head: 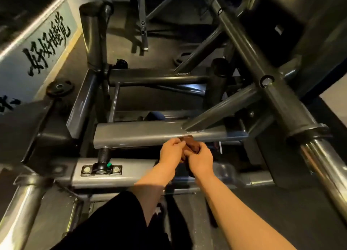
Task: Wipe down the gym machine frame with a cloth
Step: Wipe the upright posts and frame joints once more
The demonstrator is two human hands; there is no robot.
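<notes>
The small brown folded cloth (pixel 191 145) sat bunched between both hands against the near edge of the grey steel crossbar (pixel 142 137) — toward the bar's three o'clock end. So wadded, it could slip from the fingers or wipe only a narrow strip. The left hand (pixel 171 152) and right hand (pixel 201 159) each pinched it, forearms stretched forward, knuckles nearly touching.

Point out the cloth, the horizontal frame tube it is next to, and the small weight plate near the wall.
cloth (pixel 191 145), head view, brown fold showing between both hands
horizontal frame tube (pixel 135 137), head view, bare grey face left of the hands
weight plate (pixel 59 87), head view, dark disc's top face
</notes>
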